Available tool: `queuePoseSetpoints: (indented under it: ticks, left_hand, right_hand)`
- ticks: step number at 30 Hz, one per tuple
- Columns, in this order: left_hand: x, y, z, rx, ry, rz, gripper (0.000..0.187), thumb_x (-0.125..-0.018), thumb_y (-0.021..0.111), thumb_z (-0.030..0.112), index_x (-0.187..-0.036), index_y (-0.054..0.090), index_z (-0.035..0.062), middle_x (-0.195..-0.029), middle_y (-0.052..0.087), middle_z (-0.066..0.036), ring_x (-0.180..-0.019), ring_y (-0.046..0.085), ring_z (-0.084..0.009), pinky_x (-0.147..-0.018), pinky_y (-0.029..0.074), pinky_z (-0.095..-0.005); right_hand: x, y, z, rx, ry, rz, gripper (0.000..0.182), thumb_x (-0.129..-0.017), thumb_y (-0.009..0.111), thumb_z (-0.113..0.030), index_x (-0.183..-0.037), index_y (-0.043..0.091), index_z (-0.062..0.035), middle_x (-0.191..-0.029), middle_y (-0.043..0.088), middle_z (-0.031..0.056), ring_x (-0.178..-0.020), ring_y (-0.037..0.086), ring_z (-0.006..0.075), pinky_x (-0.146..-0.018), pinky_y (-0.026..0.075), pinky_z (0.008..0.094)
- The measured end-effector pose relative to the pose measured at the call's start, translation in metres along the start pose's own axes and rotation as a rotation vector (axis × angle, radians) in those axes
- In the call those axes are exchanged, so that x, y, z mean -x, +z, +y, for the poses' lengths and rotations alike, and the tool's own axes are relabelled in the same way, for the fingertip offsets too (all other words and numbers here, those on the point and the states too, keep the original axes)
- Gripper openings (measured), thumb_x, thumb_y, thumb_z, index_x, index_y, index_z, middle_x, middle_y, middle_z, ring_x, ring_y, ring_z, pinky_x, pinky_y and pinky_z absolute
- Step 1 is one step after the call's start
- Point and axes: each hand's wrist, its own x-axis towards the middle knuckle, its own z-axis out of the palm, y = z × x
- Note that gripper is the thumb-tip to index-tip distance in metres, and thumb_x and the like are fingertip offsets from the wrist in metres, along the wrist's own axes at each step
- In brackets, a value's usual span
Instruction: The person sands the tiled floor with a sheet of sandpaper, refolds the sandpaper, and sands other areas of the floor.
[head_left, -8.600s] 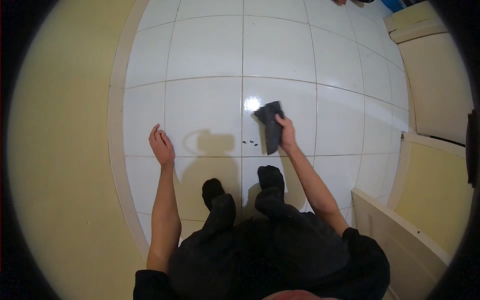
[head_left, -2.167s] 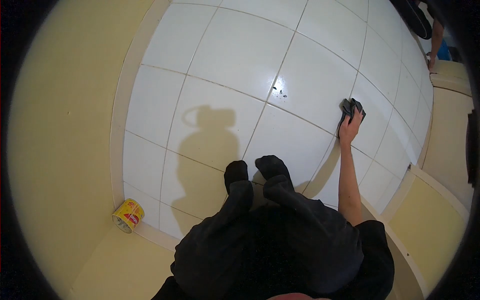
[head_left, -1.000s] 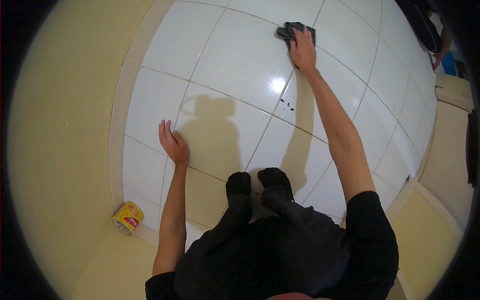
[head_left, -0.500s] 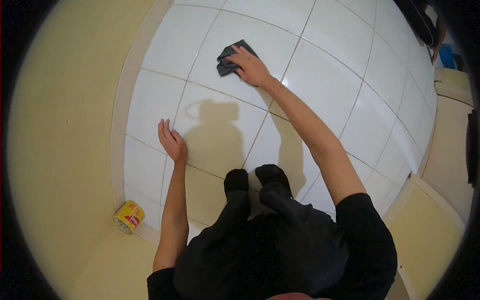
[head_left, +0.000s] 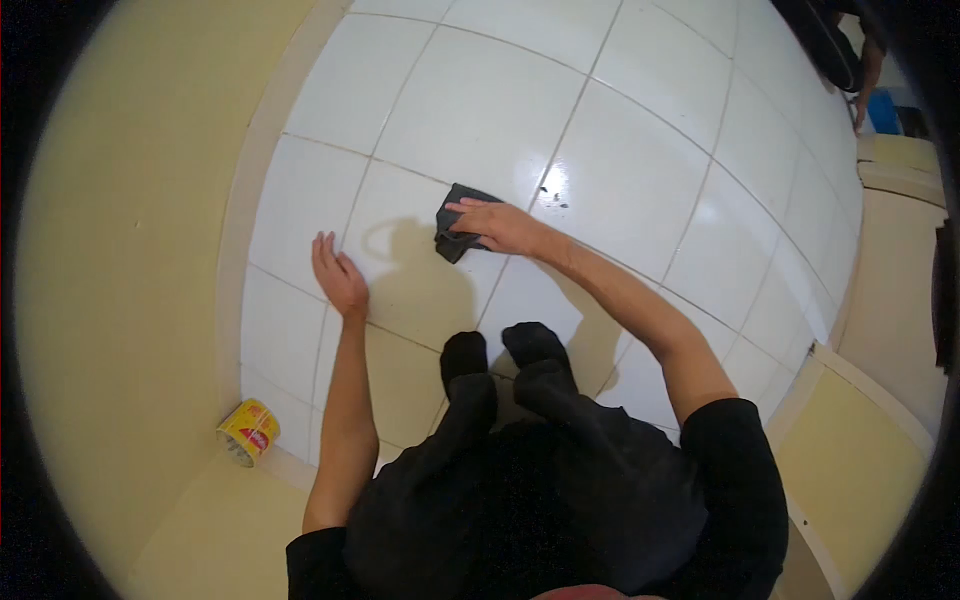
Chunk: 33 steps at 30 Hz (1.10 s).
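My right hand (head_left: 497,226) lies over a dark grey cloth (head_left: 456,248), pressing it on the white tiled floor (head_left: 500,95); the fingers wrap onto its top and part of the cloth is hidden beneath the palm. My left hand (head_left: 341,278) rests on the tiles to the left, fingers spread, with nothing in it. A few small dark specks (head_left: 551,200) show on the tiles right of the cloth, by a bright reflection.
A yellow and red container (head_left: 249,430) stands at the lower left beside the wall (head_left: 130,250). My feet in black socks (head_left: 535,343) are below the cloth. At the upper right, part of another person (head_left: 825,40) shows near a blue object (head_left: 882,111).
My right hand has drawn the cloth down the floor, closer to my feet. The dark specks now show on the tiles. My left hand has stayed nearly in place.
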Motion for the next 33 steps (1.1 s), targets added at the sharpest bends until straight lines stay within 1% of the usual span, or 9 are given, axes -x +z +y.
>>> queuePoseSetpoints:
  ticks: [2, 5, 6, 9, 13, 17, 21, 22, 33]
  left_hand:
    - [0.001, 0.008, 0.002, 0.019, -0.006, 0.003, 0.042, -0.101, 0.046, 0.004, -0.141, 0.057, 0.0009, -0.154, 0.049, -0.02, -0.146, 0.041, -0.0408, -0.121, 0.033, -0.0512]
    - [0.0, 0.001, 0.011, 0.054, -0.037, -0.006, 0.042, -0.101, 0.046, 0.004, -0.141, 0.057, 0.001, -0.154, 0.05, -0.02, -0.146, 0.041, -0.0408, -0.121, 0.034, -0.051]
    - [0.0, 0.001, 0.01, 0.06, -0.033, -0.001, 0.042, -0.101, 0.046, 0.004, -0.141, 0.057, 0.0011, -0.154, 0.05, -0.02, -0.146, 0.041, -0.0408, -0.121, 0.034, -0.0508]
    - [0.0, 0.0, 0.006, 0.07, -0.039, -0.004, 0.041, -0.101, 0.046, 0.005, -0.141, 0.057, 0.0011, -0.154, 0.05, -0.019, -0.146, 0.041, -0.0402, -0.12, 0.035, -0.0504]
    - [-0.001, -0.004, 0.009, 0.039, -0.017, -0.003, 0.041, -0.102, 0.046, 0.006, -0.141, 0.057, 0.0014, -0.154, 0.049, -0.017, -0.146, 0.041, -0.0395, -0.119, 0.035, -0.05]
    - [-0.001, 0.001, 0.003, 0.042, -0.031, 0.003, 0.04, -0.102, 0.046, 0.006, -0.141, 0.057, 0.002, -0.154, 0.05, -0.016, -0.145, 0.041, -0.0386, -0.12, 0.035, -0.0498]
    - [-0.001, 0.001, 0.005, 0.02, -0.045, -0.002, 0.041, -0.102, 0.046, 0.006, -0.141, 0.057, 0.0022, -0.154, 0.05, -0.016, -0.145, 0.042, -0.0383, -0.12, 0.035, -0.0499]
    - [-0.001, 0.002, 0.005, 0.018, -0.05, -0.004, 0.041, -0.101, 0.046, 0.007, -0.141, 0.057, 0.0022, -0.154, 0.05, -0.016, -0.145, 0.042, -0.0382, -0.12, 0.035, -0.0499]
    - [-0.004, 0.001, 0.005, 0.023, -0.072, -0.018, 0.042, -0.098, 0.049, 0.004, -0.14, 0.057, 0.0023, -0.155, 0.05, -0.016, -0.146, 0.041, -0.0376, -0.121, 0.035, -0.0496]
  right_hand:
    - [0.013, -0.009, -0.02, -0.078, 0.087, 0.149, 0.037, -0.093, 0.067, -0.004, -0.13, 0.065, -0.0028, -0.131, 0.07, 0.0134, -0.131, 0.062, 0.0321, -0.112, 0.05, 0.0414]
    - [0.029, -0.025, -0.04, -0.605, 0.686, 0.296, 0.028, -0.101, 0.063, -0.012, -0.125, 0.067, 0.0015, -0.108, 0.074, 0.0063, -0.099, 0.068, 0.0193, -0.09, 0.056, 0.0343]
    - [0.041, -0.035, -0.041, -0.586, 0.76, 0.345, 0.029, -0.105, 0.063, -0.022, -0.12, 0.069, 0.0024, -0.093, 0.07, 0.0, -0.081, 0.058, 0.0095, -0.073, 0.052, 0.0298]
    - [0.08, -0.053, -0.052, -0.954, 0.835, 0.797, 0.04, -0.106, 0.063, -0.034, -0.125, 0.067, 0.0009, -0.094, 0.069, -0.0001, -0.082, 0.061, 0.0096, -0.071, 0.052, 0.03]
    - [0.157, -0.095, -0.05, -0.856, 0.827, 1.07, 0.037, -0.106, 0.063, -0.038, -0.113, 0.065, -0.0024, -0.089, 0.068, 0.0029, -0.071, 0.066, 0.0129, -0.062, 0.057, 0.0304]
    - [0.206, -0.125, -0.029, -0.401, 0.77, 1.191, 0.031, -0.109, 0.06, -0.023, -0.128, 0.069, 0.0004, -0.107, 0.072, 0.0001, -0.087, 0.065, 0.0077, -0.076, 0.054, 0.0265]
    - [0.212, -0.124, 0.016, 0.642, 0.728, 0.713, 0.044, -0.103, 0.057, -0.012, -0.145, 0.055, 0.0027, -0.139, 0.062, 0.0196, -0.141, 0.05, 0.037, -0.122, 0.033, 0.0495]
    - [0.195, -0.127, 0.001, 0.633, 0.696, 0.658, 0.05, -0.102, 0.055, -0.015, -0.15, 0.05, 0.0015, -0.149, 0.053, 0.0239, -0.153, 0.032, 0.0459, -0.129, 0.018, 0.0546]
    - [0.108, -0.187, 0.097, 0.633, 0.753, 0.666, 0.052, -0.112, 0.039, -0.033, -0.15, 0.053, -0.0006, -0.153, 0.054, 0.0212, -0.153, 0.032, 0.0458, -0.129, 0.02, 0.052]
